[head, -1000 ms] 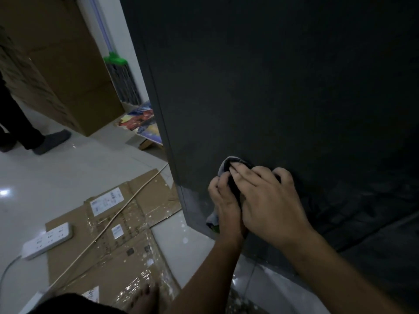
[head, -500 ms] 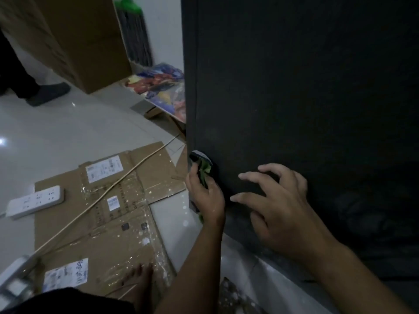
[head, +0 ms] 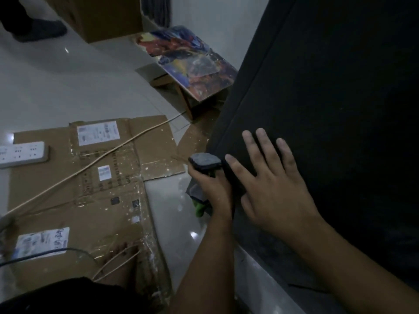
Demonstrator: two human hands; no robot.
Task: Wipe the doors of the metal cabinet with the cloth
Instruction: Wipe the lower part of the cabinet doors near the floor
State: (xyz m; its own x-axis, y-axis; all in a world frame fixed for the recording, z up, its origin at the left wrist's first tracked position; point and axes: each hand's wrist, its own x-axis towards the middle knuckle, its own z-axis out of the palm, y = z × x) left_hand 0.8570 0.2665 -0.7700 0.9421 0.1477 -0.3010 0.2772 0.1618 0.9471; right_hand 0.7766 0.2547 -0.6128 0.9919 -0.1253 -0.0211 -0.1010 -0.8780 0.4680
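The dark metal cabinet (head: 328, 91) fills the right side of the view, its door reaching down near the floor. My left hand (head: 212, 188) grips a bunched dark grey cloth (head: 205, 163) with a green part hanging below, and holds it against the door's lower left edge. My right hand (head: 272, 186) lies flat on the door just right of the cloth, fingers spread and straight.
Flattened cardboard (head: 90, 177) covers the pale tiled floor at left, with a thin stick (head: 113, 152) across it and a white power strip (head: 22, 154) beside it. A colourful picture board (head: 195, 62) leans on a small box by the cabinet. Another person's foot (head: 40, 30) stands top left. My bare foot (head: 122, 266) rests on the cardboard.
The view has tilted down and left. My left hand has carried the cloth along the door's left edge, and my right hand has flattened with its fingers spread on the door.
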